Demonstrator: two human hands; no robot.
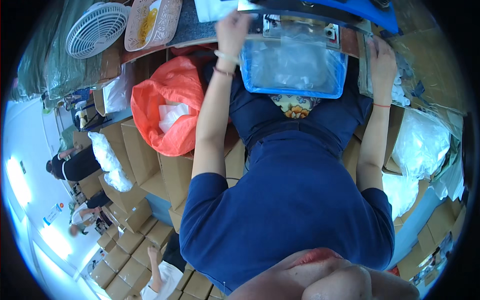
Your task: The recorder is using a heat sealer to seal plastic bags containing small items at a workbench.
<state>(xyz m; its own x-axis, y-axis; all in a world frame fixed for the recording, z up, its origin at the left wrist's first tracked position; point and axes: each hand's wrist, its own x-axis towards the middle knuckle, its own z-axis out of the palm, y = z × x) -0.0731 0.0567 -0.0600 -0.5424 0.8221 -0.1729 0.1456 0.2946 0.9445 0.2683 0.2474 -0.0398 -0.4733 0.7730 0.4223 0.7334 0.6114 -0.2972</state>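
My left hand [233,31] is at the table's edge, its fingers curled together beside a pale plastic sheet [210,9]; whatever they pinch is too small to make out. To the right, my right hand [382,59] lies by the right end of the table, fingers extended and slightly bent, next to a greyish upright edge [366,75]. Between the hands a blue tray [295,93] sits over my lap, holding clear plastic bags [290,70]. Just beyond it is a machine with a blue body [345,12] and a metal plate [272,27].
A white fan [97,30] and a pink basket [131,37] with yellow bands stand at the far left. Below them is a red sack [145,120]. Cardboard boxes [132,230] fill the left; bagged plastic [422,142] is at right. Other people [75,165] work at left.
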